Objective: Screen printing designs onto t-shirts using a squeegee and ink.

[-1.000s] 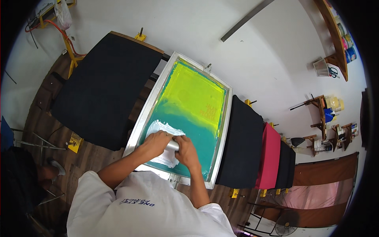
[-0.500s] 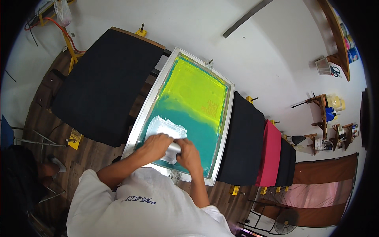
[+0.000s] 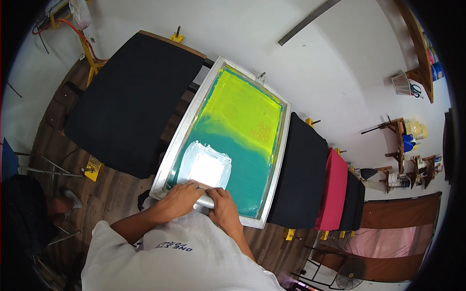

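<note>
Both my hands grip a squeegee (image 3: 206, 202) with a silvery, rounded handle, at the near end of a screen printing frame (image 3: 184, 128). My left hand (image 3: 182, 199) wraps its left part, and my right hand (image 3: 224, 208) is closed round the right part. The squeegee's blade is mostly hidden by my fingers. Just beyond it lies a bright white ink patch (image 3: 206, 162) with ragged edges on the teal mesh (image 3: 245, 182). Yellow-green colour (image 3: 240, 104) covers the far part of the screen, with faint lettering at its right side.
A black-covered board (image 3: 131, 102) stands to the left. On the right follow another black board (image 3: 298, 169), a red one (image 3: 332, 189) and more black ones. Yellow brackets (image 3: 93, 169) jut from the boards. Another person's foot (image 3: 72, 198) shows at left; wall shelves (image 3: 399, 140) hang right.
My hands and the squeegee have moved nearer to my body, to the near end of the frame. More of the white patch is uncovered and it looks smoother.
</note>
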Demonstrator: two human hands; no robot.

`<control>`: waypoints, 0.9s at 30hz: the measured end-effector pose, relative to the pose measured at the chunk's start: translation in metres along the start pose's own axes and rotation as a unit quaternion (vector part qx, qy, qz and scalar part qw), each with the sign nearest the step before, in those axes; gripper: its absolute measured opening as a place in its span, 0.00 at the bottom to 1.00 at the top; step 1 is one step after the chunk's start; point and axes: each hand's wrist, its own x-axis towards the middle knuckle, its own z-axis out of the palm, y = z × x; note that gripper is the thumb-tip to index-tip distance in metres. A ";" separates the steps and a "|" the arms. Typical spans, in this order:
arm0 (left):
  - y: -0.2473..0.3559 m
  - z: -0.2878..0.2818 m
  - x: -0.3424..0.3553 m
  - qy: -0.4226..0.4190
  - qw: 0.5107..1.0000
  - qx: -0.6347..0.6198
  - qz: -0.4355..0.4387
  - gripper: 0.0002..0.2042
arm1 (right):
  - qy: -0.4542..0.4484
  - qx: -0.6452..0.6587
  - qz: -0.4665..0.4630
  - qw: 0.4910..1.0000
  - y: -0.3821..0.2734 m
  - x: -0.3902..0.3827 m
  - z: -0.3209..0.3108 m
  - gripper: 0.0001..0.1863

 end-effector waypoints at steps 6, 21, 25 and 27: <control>-0.012 -0.020 0.044 0.014 0.998 -0.045 -0.035 0.18 | 0.035 -0.006 -0.032 0.999 0.022 0.042 -0.017 0.26; -0.014 0.004 0.027 0.039 0.998 -0.045 -0.024 0.20 | 0.037 0.007 -0.013 0.999 0.015 0.025 0.001 0.26; 0.001 -0.018 0.012 -0.013 0.999 -0.035 -0.004 0.15 | -0.010 0.040 0.000 0.999 0.007 0.006 -0.002 0.28; 0.004 -0.034 0.023 -0.092 0.995 -0.035 -0.033 0.14 | -0.014 0.053 -0.025 0.998 0.017 0.015 -0.010 0.26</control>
